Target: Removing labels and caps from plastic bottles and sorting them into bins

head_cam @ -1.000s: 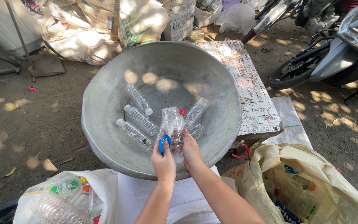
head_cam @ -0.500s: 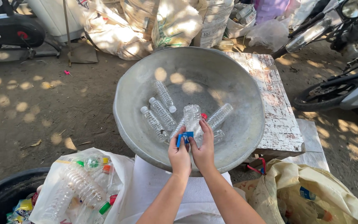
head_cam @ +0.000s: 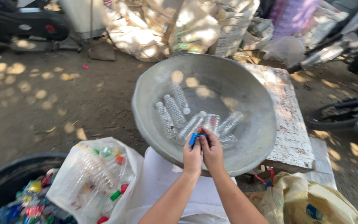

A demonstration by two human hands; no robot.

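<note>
Where bottles (head_cam: 175, 111) lie, sacks (head_cam: 179, 29) beyond.

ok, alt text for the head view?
Two bare hands, left hand and right hand, pinch a small blue piece over a wide grey metal basin holding clear plastic bottles; a white sack of bottles sits lower left.

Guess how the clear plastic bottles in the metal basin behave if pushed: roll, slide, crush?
The clear bottles look empty, so probably light. They are round and lie on their sides on the curved basin, so likely to roll toward the bottom. The ribbed thin walls would probably dent when squeezed.
</note>
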